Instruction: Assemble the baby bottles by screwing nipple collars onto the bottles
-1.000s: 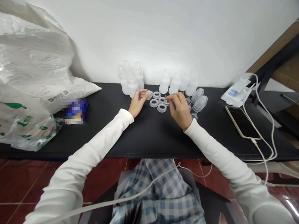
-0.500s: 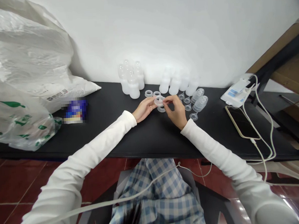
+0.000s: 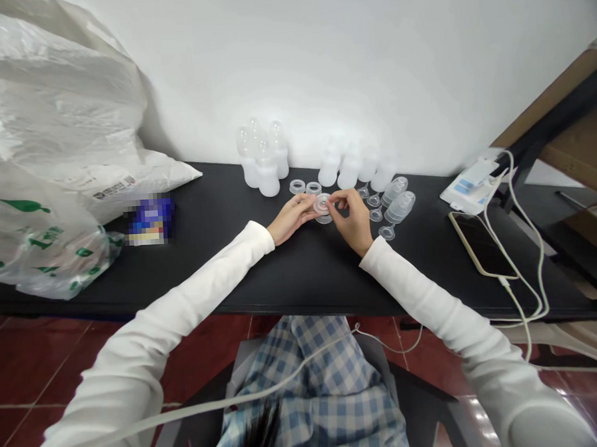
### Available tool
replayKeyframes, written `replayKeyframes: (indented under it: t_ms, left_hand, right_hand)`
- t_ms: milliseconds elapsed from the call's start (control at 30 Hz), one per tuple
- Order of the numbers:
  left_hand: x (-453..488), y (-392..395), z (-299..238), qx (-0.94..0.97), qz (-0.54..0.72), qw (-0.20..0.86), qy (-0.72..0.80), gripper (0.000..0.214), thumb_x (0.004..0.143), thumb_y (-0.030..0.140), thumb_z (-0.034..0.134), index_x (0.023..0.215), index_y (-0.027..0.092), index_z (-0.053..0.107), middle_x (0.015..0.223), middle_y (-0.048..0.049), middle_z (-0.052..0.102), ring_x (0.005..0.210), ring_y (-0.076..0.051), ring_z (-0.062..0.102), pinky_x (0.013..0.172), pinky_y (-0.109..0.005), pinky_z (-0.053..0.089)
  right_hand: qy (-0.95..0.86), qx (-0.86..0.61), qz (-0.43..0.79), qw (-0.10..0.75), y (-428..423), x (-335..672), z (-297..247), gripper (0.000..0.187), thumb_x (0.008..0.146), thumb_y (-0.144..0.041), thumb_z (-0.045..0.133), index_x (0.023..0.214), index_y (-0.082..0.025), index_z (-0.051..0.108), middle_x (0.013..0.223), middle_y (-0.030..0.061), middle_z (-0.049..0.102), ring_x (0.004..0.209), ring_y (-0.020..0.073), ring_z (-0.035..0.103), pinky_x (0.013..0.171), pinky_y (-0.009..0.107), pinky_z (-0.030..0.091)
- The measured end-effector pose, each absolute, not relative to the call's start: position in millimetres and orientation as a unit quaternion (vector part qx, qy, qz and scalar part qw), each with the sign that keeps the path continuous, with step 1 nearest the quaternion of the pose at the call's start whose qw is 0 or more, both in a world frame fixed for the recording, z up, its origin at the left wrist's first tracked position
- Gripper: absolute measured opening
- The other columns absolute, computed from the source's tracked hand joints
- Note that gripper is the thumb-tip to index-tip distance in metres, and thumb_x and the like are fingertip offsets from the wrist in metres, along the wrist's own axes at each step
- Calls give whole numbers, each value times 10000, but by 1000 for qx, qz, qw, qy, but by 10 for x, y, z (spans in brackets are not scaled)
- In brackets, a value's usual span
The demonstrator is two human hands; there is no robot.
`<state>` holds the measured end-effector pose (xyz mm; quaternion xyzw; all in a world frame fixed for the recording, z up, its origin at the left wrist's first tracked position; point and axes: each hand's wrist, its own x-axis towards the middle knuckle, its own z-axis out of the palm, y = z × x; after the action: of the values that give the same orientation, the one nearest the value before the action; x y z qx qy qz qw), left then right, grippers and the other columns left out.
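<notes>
Between both hands, above the black table, is a translucent bottle collar ring (image 3: 320, 202) with a clear piece in its middle, likely a teat. My left hand (image 3: 292, 220) grips its left side between thumb and fingers. My right hand (image 3: 352, 220) pinches at its right side with thumb and forefinger. Just below the held ring lies another collar ring (image 3: 323, 219), partly covered. Two more rings (image 3: 297, 186) lie beyond my left fingers. To the right of my right hand are several clear silicone teats (image 3: 387, 232) and stacked clear bottle caps (image 3: 400, 207).
Capped baby bottles (image 3: 267, 178) stand at the back left of centre, and white bottles (image 3: 348, 171) without caps at the back right. Plastic bags (image 3: 58, 136) and a blue packet (image 3: 151, 219) are at left. A phone (image 3: 482, 244) with cables lies at right.
The held collar ring has turned to face up more and shifted slightly right. My right fingertips have moved from its middle towards its right edge.
</notes>
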<state>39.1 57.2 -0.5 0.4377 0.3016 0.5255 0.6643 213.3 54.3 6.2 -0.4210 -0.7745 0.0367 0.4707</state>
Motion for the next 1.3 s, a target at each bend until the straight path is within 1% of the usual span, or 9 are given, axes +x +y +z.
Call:
replayKeyframes:
  t_ms: [200,333,467,600,733,833,933,1067,1300]
  left_hand:
    - [398,567,-25,495,538,596,332,446,694,428,872,916,181,574,812,-13,752,822,-165,738,934,-375,565]
    - [401,577,-42,513,553,559,345,464,706,479,851,921,187,563,750,-2,735,733,-160,725,820,-340,582]
    - [406,570,-42,524,554,547,345,459,723,484,839,921,181,557,753,-5,736,691,-152,713,764,-316,576]
    - [408,563,-34,535,548,545,342,486,710,521,835,915,179,557,735,3,732,690,-149,715,742,-297,578]
    - [411,564,-34,544,542,540,345,501,724,548,814,931,168,563,730,0,728,686,-148,712,743,-302,589]
    - [413,562,-31,545,545,536,346,506,717,551,817,932,162,575,715,4,723,668,-140,705,734,-294,594]
    - [410,553,-22,546,547,530,349,499,710,532,827,952,156,606,711,5,724,651,-134,698,718,-285,594]
    - [406,536,-11,561,541,518,352,470,733,485,820,1008,139,661,751,-11,740,663,-126,692,724,-280,597]
    - [410,513,-17,566,541,504,363,381,746,429,816,952,144,671,733,-15,740,651,-124,703,652,-238,592]
  right_hand:
    - [-772,-405,35,489,580,2130,46,137,958,-319,548,1009,-197,582,887,31,593,778,161,515,747,317,465]
    - [-770,-412,34,486,597,2132,47,234,957,-364,549,1106,-183,567,953,53,576,828,172,527,766,330,477]
    - [-786,-413,43,457,589,2134,55,279,996,-354,466,1173,-168,576,959,67,587,869,185,546,825,349,479]
    - [-797,-414,50,438,590,2129,43,264,1009,-334,435,1116,-174,615,911,57,606,842,183,554,808,336,470]
    - [-787,-399,60,467,620,2129,8,223,996,-338,466,1031,-187,626,835,34,609,746,166,538,747,319,453]
    - [-781,-394,85,477,634,2129,-8,180,982,-334,495,1006,-202,615,804,14,617,685,147,530,718,312,445]
    - [-777,-389,111,483,629,2122,-7,150,962,-334,531,1007,-211,604,770,-4,608,667,140,528,704,306,449]
    - [-771,-377,145,493,607,2108,7,129,932,-311,566,1010,-214,600,782,-2,603,679,139,528,679,295,458]
    - [-772,-366,159,495,588,2090,6,74,919,-294,573,939,-222,568,816,15,616,689,143,516,671,306,463]
